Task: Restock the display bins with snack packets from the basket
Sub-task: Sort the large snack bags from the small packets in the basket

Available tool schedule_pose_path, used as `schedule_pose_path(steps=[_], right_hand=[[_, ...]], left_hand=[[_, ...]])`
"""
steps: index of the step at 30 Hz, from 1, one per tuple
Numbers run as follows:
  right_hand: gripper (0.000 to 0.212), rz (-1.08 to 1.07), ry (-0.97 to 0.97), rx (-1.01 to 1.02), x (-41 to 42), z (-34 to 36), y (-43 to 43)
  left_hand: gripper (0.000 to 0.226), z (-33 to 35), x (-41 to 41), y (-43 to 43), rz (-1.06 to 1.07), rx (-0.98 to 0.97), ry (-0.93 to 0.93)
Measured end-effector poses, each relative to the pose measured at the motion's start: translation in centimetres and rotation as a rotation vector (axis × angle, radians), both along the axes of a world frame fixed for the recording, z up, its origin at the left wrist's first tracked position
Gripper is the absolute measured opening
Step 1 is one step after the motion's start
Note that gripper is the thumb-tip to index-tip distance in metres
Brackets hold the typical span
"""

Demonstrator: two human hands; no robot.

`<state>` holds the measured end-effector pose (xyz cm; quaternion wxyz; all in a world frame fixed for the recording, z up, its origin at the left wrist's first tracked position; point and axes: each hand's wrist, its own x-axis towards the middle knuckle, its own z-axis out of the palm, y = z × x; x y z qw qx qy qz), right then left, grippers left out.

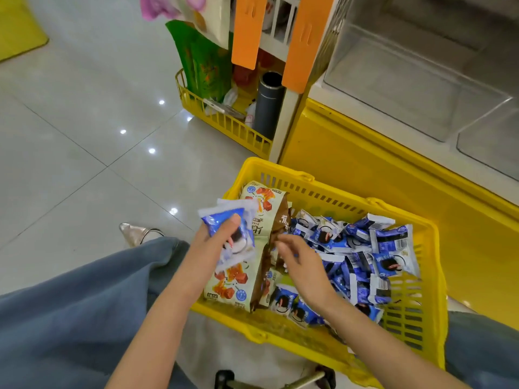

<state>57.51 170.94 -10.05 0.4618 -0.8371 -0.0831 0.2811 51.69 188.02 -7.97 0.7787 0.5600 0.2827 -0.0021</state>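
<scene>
Step in hand, as judged: gathering small blue packets [365, 256] from the basket [309, 179] into a stack for transfer to the display bins [407, 88].

Procedure:
- Keep the left hand [213, 245] firm on the held stack [227, 226], thumb across the front face, edges squared.
- Lower the right hand [302, 266] onto the loose pile, to the right of the large packs [238, 279].
- Take one packet by a crimped end, not by the middle.
- Avoid dragging the large packs along.
- Limit the stack to a count easily pinned flat under the thumb.

State of the hands:
- Left: gripping several blue-and-white packets, fingers wrapped behind.
- Right: hovering over the middle of the basket, fingers loosely bent, nothing seen in it.

Packet appearance: small pillow pouches in glossy blue film, white crimped ends, a dark round biscuit pictured, a barcode on some backs. Probably light and slippery.

Location: heaped in disorder across the right half of the basket, just beside the yellow base [351, 153] below the clear, apparently unfilled bins.
</scene>
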Motion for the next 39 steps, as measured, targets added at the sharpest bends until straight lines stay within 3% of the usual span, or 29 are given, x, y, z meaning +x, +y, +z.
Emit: schedule_pose_path(steps=[3,6,9,11,14,16,18,20,25,29,32,36,39], right_hand=[[0.036,-0.004,0.132,0.242,-1.2,3.1,-2.4],[0.049,-0.045,0.307,0.279,-2.3,3.1,-4.1],[0.062,-0.174,0.4,0.222,-2.5,1.3,-5.7],[0.071,-0.238,0.531,0.246,-2.1,0.5,-6.7],[0.067,-0.259,0.52,0.126,-1.4,-1.2,-7.5],[0.063,-0.253,0.42,-0.068,-0.6,-3.1,-7.6],[0.068,-0.27,0.376,-0.181,-0.2,-5.6,-7.5],[0.071,-0.282,0.358,-0.231,-0.2,-7.9,-7.0],[0.074,-0.113,0.439,-0.355,-1.0,-12.0,-5.2],[0.064,0.158,0.312,-0.491,-0.6,-12.1,-5.8],[0.061,0.287,0.093,-0.552,-0.2,-9.9,-7.5],[0.04,0.091,-0.124,-0.409,-0.2,-6.1,-11.0],[0.03,-0.055,-0.237,-0.456,-0.2,-4.2,-14.5]], left_hand=[[0.052,-0.2,0.1,-3.1,-0.244,0.019,0.028],[0.018,-1.5,1.1,-7.7,-0.356,0.133,0.118],[0.053,-1.8,0.6,-9.7,-0.619,0.475,0.186],[0.06,-1.2,-0.8,-9.1,-0.706,0.639,0.094],[0.044,-1.0,-0.7,-6.5,-0.365,0.962,-0.036],[0.033,-1.7,-0.2,-3.5,-0.121,1.093,0.028],[0.031,-2.9,-0.4,-0.5,-0.023,1.187,0.162],[0.033,-4.0,-0.7,1.2,-0.022,1.138,0.26],[0.032,-5.9,-1.1,1.0,-0.202,0.854,0.302],[0.042,-6.2,-0.9,1.0,-0.19,0.892,0.3],[0.043,-6.2,-0.8,1.0,-0.185,0.894,0.317],[0.033,-5.5,-0.6,0.4,-0.09,0.895,0.32],[0.032,-3.9,0.1,-1.1,0.057,1.028,0.13]])
